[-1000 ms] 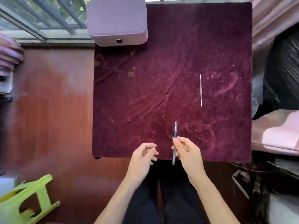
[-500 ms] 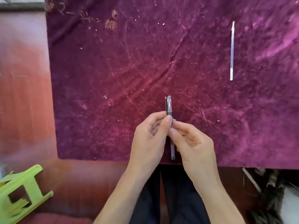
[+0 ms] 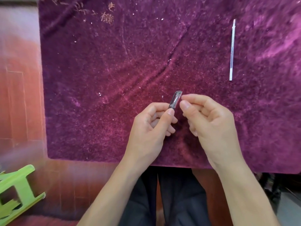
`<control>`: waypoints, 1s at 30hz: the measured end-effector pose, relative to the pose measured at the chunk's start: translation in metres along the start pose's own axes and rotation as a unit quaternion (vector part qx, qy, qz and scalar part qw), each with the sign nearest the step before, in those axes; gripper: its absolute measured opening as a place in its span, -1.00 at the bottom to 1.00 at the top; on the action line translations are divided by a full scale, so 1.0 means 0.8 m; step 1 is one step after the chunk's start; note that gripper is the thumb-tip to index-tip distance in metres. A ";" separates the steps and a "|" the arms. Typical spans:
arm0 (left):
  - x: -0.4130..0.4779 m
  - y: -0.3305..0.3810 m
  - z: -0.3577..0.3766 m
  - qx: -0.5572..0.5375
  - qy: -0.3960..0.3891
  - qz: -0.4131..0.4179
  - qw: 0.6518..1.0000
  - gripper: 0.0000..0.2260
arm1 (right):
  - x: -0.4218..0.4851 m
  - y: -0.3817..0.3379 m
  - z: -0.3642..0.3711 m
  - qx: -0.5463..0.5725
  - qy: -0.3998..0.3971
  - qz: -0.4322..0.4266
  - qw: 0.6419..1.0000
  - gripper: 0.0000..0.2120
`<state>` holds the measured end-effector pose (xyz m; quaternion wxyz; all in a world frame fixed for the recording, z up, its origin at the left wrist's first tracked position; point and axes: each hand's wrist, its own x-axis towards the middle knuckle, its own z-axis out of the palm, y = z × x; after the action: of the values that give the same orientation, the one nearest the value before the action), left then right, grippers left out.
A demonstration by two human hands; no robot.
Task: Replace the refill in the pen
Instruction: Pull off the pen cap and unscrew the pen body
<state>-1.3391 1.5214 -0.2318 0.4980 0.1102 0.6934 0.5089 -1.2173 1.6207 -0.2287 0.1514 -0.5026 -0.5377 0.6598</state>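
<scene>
Purple plush cloth (image 3: 114, 79) covers the tabletop, with a green stool (image 3: 16, 191) on the floor at lower left. Over the near edge, the left hand (image 3: 149, 128) pinches the pen (image 3: 175, 101) between thumb and fingers, its clear end poking up and away. The right hand (image 3: 210, 124) sits just beside it, fingers curled; whether its grip holds anything, I cannot tell. The spare refill (image 3: 232, 49) lies well apart, far right on the cloth. It looks light, thin and bendy, so best lifted near its middle with fingertips; the pen seems stiff, smooth and perhaps slippery.
</scene>
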 end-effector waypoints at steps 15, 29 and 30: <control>0.008 0.016 -0.001 0.089 -0.033 0.047 0.994 -0.76 | 0.036 -0.006 0.005 0.045 -0.068 0.008 0.997 -0.87; 0.006 0.026 -0.003 0.170 -0.003 0.096 0.981 -0.72 | 0.020 -0.006 0.036 0.137 -0.050 0.080 0.986 -0.65; 0.005 0.024 -0.003 0.174 0.002 0.098 0.980 -0.72 | 0.020 -0.007 0.038 0.143 -0.046 0.085 0.985 -0.64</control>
<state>-1.3498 1.5319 -0.2186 0.4177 0.2618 0.7580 0.4271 -1.2513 1.6175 -0.2347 0.1403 -0.4887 -0.3991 0.7630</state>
